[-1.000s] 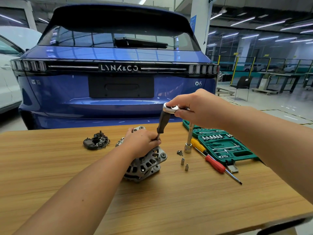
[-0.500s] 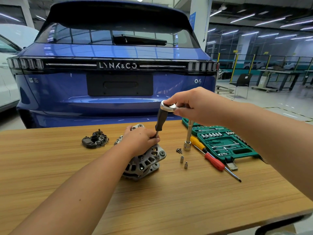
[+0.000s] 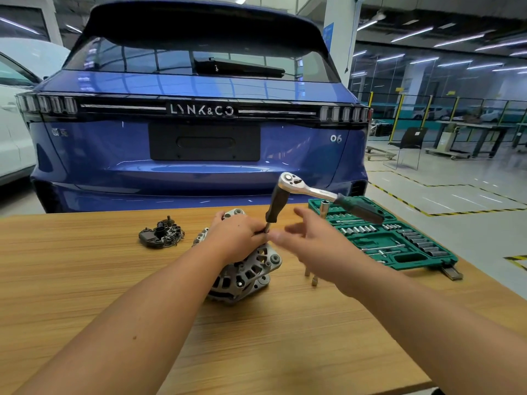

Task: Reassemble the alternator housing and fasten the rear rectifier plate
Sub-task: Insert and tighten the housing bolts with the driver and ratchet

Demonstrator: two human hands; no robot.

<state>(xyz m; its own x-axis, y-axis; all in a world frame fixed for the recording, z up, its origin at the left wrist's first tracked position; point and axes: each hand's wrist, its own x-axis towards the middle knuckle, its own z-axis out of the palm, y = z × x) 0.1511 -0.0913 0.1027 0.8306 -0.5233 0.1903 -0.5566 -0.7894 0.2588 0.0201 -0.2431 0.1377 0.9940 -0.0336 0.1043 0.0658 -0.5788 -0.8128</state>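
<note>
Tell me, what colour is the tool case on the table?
The tool case is dark green, seen in the head view, the only one.

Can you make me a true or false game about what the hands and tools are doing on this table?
1. The left hand rests on top of the alternator. True.
2. The right hand is gripping the ratchet by its handle. False: the right hand is off the ratchet, its fingers spread and blurred beside the left hand.
3. The socket case is green and lies open on the wooden table. True.
4. The black rectifier plate is already on the alternator. False: it lies on the table, apart from the alternator, to its left in the picture.
5. The car behind the table is red. False: it is blue.
</note>
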